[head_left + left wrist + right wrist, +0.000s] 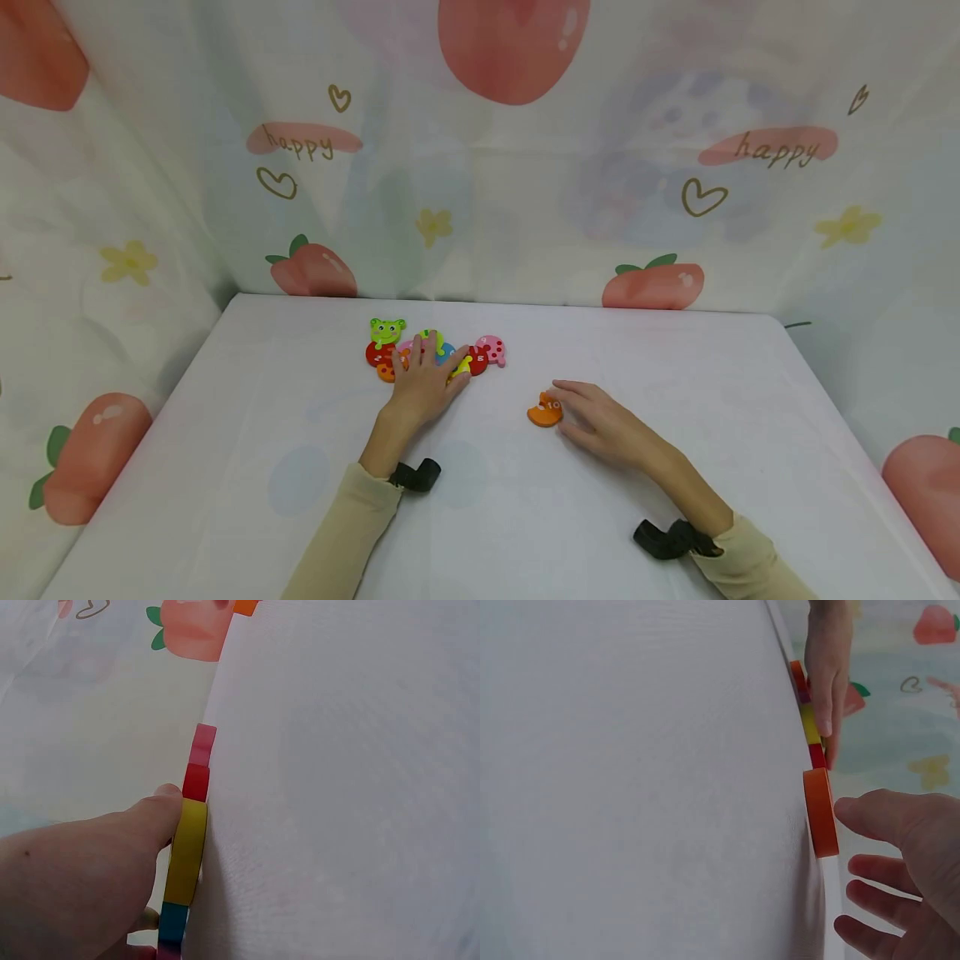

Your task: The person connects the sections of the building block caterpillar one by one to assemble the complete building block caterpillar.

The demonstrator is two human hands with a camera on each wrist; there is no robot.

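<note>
A caterpillar-shaped number puzzle (491, 349) of joined colourful pieces lies on the table, its green smiling head (386, 332) at the left end. My left hand (422, 389) rests on the middle of it with fingers spread, hiding several pieces. In the left wrist view its thumb lies by a yellow piece (186, 851). To the right, apart from the row, sits an orange piece (543, 412) marked 10, with a notch in its edge. My right hand (609, 425) is beside that piece, fingers loosely extended; in the right wrist view the thumb is at the orange piece (820, 813), and whether it touches cannot be told.
A white cloth covers the table (480, 533). Behind it and at the sides hangs a printed curtain (510, 183) with fruit, hearts and flowers. Black straps with cameras sit on the left wrist (417, 476) and the right wrist (675, 539).
</note>
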